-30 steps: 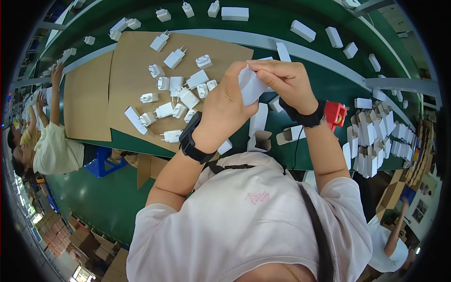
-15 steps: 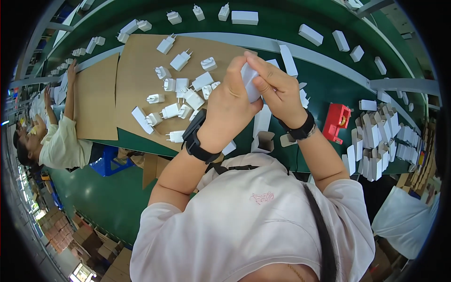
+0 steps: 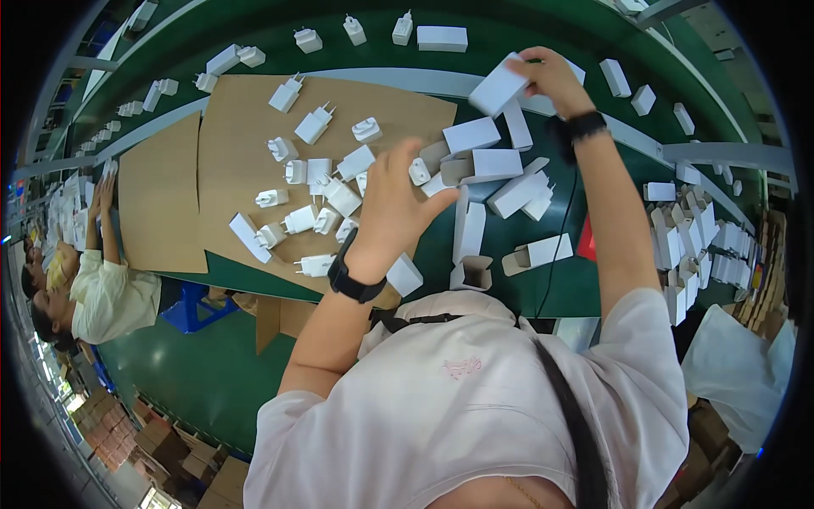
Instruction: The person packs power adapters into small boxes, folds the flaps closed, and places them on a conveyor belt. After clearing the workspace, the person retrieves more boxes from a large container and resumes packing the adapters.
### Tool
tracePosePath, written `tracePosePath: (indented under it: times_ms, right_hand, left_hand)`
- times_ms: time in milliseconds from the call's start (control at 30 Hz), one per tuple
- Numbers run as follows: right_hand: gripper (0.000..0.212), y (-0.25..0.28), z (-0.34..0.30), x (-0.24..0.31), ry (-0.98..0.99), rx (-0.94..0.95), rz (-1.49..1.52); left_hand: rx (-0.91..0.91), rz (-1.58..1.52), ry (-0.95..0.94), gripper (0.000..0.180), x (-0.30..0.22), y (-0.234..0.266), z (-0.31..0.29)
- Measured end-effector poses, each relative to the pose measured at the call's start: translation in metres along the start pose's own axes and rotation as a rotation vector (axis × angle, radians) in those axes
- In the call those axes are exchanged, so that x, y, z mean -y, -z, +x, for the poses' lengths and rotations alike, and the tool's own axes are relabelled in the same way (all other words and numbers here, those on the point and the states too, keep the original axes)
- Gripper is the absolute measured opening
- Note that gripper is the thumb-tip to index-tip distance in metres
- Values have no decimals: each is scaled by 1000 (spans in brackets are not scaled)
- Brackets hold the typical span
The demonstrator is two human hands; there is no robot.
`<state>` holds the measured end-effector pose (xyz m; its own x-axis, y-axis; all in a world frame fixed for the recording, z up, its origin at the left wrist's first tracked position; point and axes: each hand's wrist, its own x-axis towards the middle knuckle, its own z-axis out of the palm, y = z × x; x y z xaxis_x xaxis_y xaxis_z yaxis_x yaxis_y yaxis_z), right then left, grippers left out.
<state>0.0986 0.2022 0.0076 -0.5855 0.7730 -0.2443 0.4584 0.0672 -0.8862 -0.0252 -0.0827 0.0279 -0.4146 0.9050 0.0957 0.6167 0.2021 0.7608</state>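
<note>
Right hand (image 3: 553, 78) is stretched out over the far side of the green bench (image 3: 500, 293), fingers pinched shut on a small closed white box (image 3: 498, 86) that it holds up in the air, above the belt edge. Left hand (image 3: 397, 202) hangs lower over the pile with fingers spread and loosely curled; a white charger plug (image 3: 419, 170) sits right at its fingertips, can't tell if it's actually gripped or just touched.

Pretty crowded right under the hands: flat white boxes (image 3: 485, 161) lie stacked every which way between the two arms, and a couple of open-ended cartons (image 3: 471, 272) stand near the bench's front edge. Left of that, a brown cardboard sheet (image 3: 233, 136) is dotted with loose white chargers (image 3: 313, 125). More boxes ride the green conveyor (image 3: 509, 25) along the far side, and a rack of upright boxes (image 3: 695, 237) fills the right end. A red thing (image 3: 587, 241) peeks out behind the right forearm. Another worker (image 3: 102, 280) sits further down on the left. Bare room is mostly the green strip along the near edge.
</note>
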Motion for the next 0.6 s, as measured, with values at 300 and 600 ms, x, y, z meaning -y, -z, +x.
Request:
tracePosePath:
  times_ms: [300, 600]
  right_hand:
    - [53, -2, 30, -46, 77, -156, -550]
    - [51, -50, -61, 10, 228, -77, -511]
  left_hand:
    - [-72, -111, 173, 39, 25, -12, -8]
    - [45, -410, 150, 55, 7, -49, 18]
